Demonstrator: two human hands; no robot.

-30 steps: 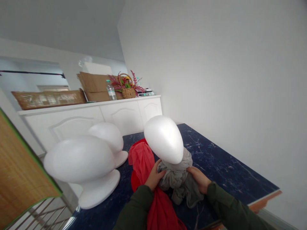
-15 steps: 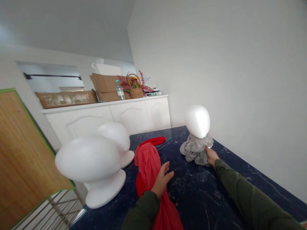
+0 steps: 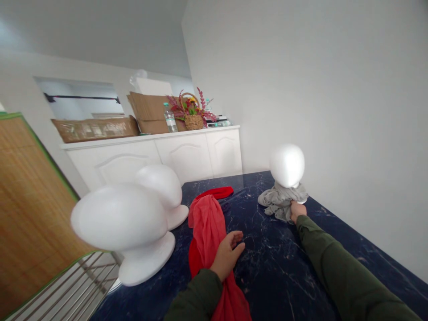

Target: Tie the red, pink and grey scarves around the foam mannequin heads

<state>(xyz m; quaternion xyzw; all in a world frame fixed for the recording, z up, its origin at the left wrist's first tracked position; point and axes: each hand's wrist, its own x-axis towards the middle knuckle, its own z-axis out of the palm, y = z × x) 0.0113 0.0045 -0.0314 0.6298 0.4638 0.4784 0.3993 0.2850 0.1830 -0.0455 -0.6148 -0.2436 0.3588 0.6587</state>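
My right hand [image 3: 297, 210] is stretched far out on the dark blue marble table [image 3: 267, 267] and grips the grey scarf [image 3: 281, 200] wrapped around the neck of a white foam mannequin head [image 3: 286, 164], which stands upright near the wall. My left hand [image 3: 228, 254] rests with loose, parted fingers on the edge of a long red scarf [image 3: 207, 227] that lies along the table toward me. Two more white foam heads, a large near one [image 3: 120, 223] and a smaller one [image 3: 160, 187] behind it, stand at the table's left side.
A white cabinet [image 3: 154, 154] at the back carries cardboard boxes [image 3: 147, 113], a water bottle [image 3: 170, 118] and a flower basket [image 3: 192, 113]. A bamboo panel [image 3: 30, 214] and a metal rail [image 3: 67, 294] are at the left. A white wall runs along the right.
My right hand pushed the grey-scarfed head away from me to the far right of the table. My left hand let go of it and settled on the red scarf.
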